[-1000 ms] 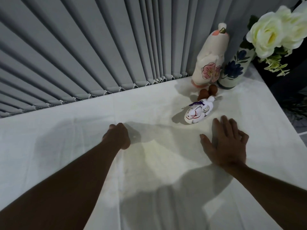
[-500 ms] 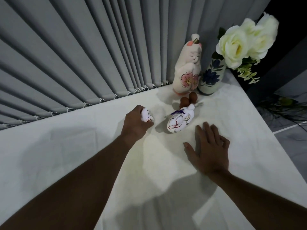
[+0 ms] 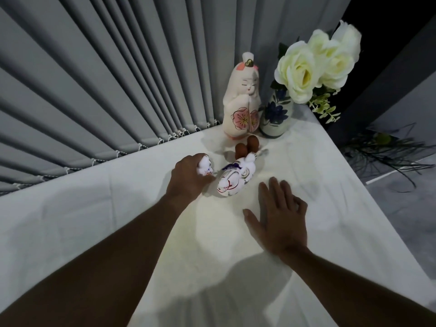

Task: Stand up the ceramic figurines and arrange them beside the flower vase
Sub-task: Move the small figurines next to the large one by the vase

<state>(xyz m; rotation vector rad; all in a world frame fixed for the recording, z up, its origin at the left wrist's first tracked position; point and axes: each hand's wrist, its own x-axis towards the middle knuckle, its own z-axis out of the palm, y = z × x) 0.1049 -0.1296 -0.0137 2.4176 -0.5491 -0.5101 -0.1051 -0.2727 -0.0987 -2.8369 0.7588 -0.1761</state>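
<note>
My left hand [image 3: 187, 178] is closed around a small white figurine [image 3: 204, 166] with blue and red marks, just left of a larger white figurine [image 3: 233, 179] that lies on its side. Two small brown pieces [image 3: 247, 145] stand behind that one. A tall cream doll figurine [image 3: 243, 102] with a pink flower stands upright, touching or nearly touching the blue-flowered vase [image 3: 276, 116] with white roses [image 3: 313, 67]. My right hand [image 3: 280, 218] rests flat on the cloth, fingers spread, to the right of the lying figurine and holding nothing.
A white cloth covers the table [image 3: 94, 220]. Grey vertical blinds [image 3: 106, 79] hang close behind its far edge. The table's right edge runs diagonally past the vase, with dark floor and thin plant stems [image 3: 389, 156] beyond it.
My left hand has carried the small figurine forward and right, up next to the lying figurine. My right hand has stayed flat on the cloth. The view has shifted, so everything sits more central.
</note>
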